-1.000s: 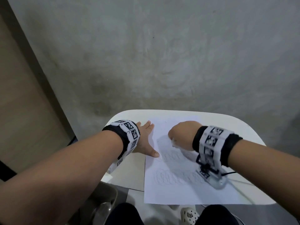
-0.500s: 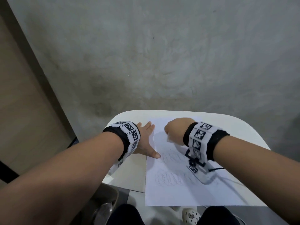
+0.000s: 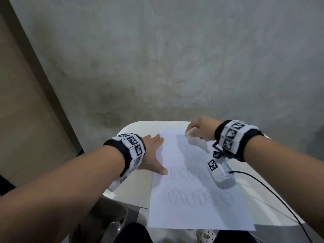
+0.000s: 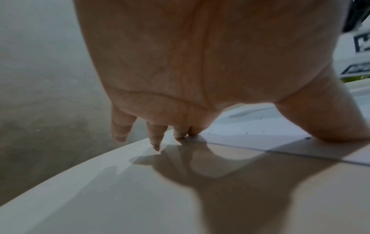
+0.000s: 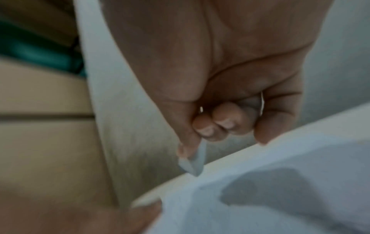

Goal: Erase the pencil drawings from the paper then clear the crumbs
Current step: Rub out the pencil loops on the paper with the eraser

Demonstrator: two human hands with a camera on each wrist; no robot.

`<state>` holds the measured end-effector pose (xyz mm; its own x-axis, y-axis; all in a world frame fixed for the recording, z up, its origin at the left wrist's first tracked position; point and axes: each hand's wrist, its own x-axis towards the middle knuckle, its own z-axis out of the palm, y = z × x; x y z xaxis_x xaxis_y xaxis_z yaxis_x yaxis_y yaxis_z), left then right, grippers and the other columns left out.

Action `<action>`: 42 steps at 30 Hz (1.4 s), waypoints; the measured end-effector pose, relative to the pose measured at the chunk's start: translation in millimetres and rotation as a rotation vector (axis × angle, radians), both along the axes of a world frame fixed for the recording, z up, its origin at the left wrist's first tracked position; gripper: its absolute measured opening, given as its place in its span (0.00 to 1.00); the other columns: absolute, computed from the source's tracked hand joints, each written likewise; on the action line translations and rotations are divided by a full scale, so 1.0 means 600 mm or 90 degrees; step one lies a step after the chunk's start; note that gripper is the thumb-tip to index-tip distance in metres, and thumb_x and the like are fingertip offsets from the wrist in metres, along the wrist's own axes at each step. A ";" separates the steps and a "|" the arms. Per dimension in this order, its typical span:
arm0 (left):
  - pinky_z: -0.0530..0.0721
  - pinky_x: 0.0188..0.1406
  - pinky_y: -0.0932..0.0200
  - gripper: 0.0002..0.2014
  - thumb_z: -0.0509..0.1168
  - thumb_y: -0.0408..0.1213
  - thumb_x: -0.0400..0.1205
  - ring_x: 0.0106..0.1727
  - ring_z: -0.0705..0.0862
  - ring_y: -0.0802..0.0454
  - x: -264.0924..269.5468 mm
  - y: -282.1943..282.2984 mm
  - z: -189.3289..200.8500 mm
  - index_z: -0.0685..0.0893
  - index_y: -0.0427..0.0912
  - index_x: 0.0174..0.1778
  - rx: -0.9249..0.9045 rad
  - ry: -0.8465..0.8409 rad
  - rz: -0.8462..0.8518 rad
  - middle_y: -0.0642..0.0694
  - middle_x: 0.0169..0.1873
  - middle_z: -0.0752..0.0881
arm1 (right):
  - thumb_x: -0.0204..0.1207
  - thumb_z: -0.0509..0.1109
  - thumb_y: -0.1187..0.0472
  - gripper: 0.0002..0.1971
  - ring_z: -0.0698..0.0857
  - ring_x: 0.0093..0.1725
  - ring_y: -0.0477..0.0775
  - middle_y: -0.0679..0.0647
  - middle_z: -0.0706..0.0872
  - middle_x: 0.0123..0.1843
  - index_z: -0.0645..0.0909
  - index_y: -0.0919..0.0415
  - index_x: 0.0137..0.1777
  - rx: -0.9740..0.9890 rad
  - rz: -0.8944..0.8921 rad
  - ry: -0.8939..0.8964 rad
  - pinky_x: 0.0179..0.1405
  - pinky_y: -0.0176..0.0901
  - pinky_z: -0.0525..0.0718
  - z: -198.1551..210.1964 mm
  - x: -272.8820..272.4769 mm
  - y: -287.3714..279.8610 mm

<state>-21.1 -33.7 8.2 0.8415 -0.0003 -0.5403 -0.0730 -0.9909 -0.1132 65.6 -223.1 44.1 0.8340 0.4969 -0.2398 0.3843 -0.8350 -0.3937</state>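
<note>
Your right wrist view is smeared with blur, so the eraser (image 5: 193, 159) shows only as a pale wedge below your fingers (image 5: 216, 125). In the head view your right hand (image 3: 201, 128) covers most of it. The pencil drawings (image 3: 188, 196) at lower centre are too faint to read. The cable (image 3: 273, 193) runs off the lower right edge.
</note>
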 end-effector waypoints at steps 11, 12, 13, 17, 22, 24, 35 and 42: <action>0.40 0.84 0.40 0.67 0.66 0.79 0.64 0.86 0.36 0.50 0.016 -0.073 0.009 0.32 0.48 0.85 -0.098 -0.034 -0.077 0.52 0.85 0.32 | 0.76 0.67 0.61 0.14 0.85 0.57 0.58 0.53 0.87 0.56 0.83 0.62 0.61 -0.223 0.105 -0.139 0.45 0.40 0.76 -0.012 -0.027 -0.014; 0.41 0.84 0.39 0.68 0.66 0.78 0.64 0.86 0.36 0.50 0.018 -0.081 0.002 0.32 0.49 0.85 -0.095 -0.033 -0.073 0.52 0.85 0.33 | 0.76 0.66 0.62 0.15 0.85 0.59 0.60 0.57 0.88 0.57 0.83 0.66 0.60 -0.244 0.100 -0.150 0.45 0.41 0.76 -0.015 -0.030 -0.012; 0.42 0.84 0.38 0.68 0.67 0.78 0.64 0.86 0.36 0.49 0.018 -0.084 -0.003 0.32 0.49 0.85 -0.090 -0.028 -0.065 0.52 0.85 0.32 | 0.76 0.64 0.63 0.15 0.85 0.58 0.62 0.60 0.88 0.57 0.83 0.67 0.59 -0.264 0.092 -0.144 0.44 0.43 0.76 -0.014 -0.031 -0.010; 0.44 0.82 0.37 0.65 0.69 0.73 0.67 0.86 0.34 0.49 0.009 -0.088 0.005 0.30 0.51 0.85 -0.083 -0.004 -0.050 0.54 0.84 0.30 | 0.81 0.63 0.60 0.12 0.84 0.56 0.59 0.58 0.85 0.60 0.77 0.63 0.61 -0.324 0.112 -0.124 0.49 0.45 0.78 -0.018 -0.043 -0.002; 0.45 0.83 0.39 0.63 0.71 0.70 0.69 0.86 0.33 0.51 0.002 -0.093 0.017 0.31 0.53 0.85 -0.089 -0.001 -0.034 0.56 0.83 0.30 | 0.80 0.64 0.60 0.07 0.85 0.50 0.57 0.53 0.87 0.50 0.82 0.53 0.53 -0.319 0.204 -0.110 0.51 0.46 0.83 -0.038 -0.061 0.025; 0.44 0.82 0.37 0.64 0.69 0.72 0.69 0.85 0.32 0.50 0.005 -0.090 0.014 0.29 0.52 0.84 -0.075 0.013 -0.050 0.55 0.83 0.29 | 0.79 0.64 0.61 0.05 0.81 0.46 0.55 0.53 0.87 0.49 0.82 0.55 0.49 -0.328 0.142 -0.128 0.45 0.42 0.78 -0.015 -0.043 0.013; 0.43 0.82 0.38 0.64 0.70 0.72 0.69 0.85 0.31 0.49 0.007 -0.091 0.008 0.30 0.53 0.84 -0.079 0.008 -0.048 0.55 0.84 0.30 | 0.76 0.69 0.61 0.07 0.81 0.44 0.53 0.51 0.84 0.47 0.81 0.61 0.52 -0.382 0.186 -0.154 0.42 0.41 0.77 -0.028 -0.048 0.035; 0.45 0.82 0.38 0.64 0.69 0.72 0.69 0.85 0.31 0.50 0.006 -0.093 0.012 0.30 0.53 0.84 -0.070 0.012 -0.048 0.55 0.84 0.30 | 0.79 0.66 0.62 0.04 0.80 0.47 0.57 0.53 0.85 0.50 0.78 0.61 0.51 -0.371 0.196 -0.172 0.43 0.41 0.74 -0.015 -0.052 0.035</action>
<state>-17.4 -89.7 15.3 0.8264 -0.1234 -0.5494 -0.1485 -0.9889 -0.0013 34.6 -202.1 35.2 0.7445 0.5728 -0.3429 0.6574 -0.7186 0.2269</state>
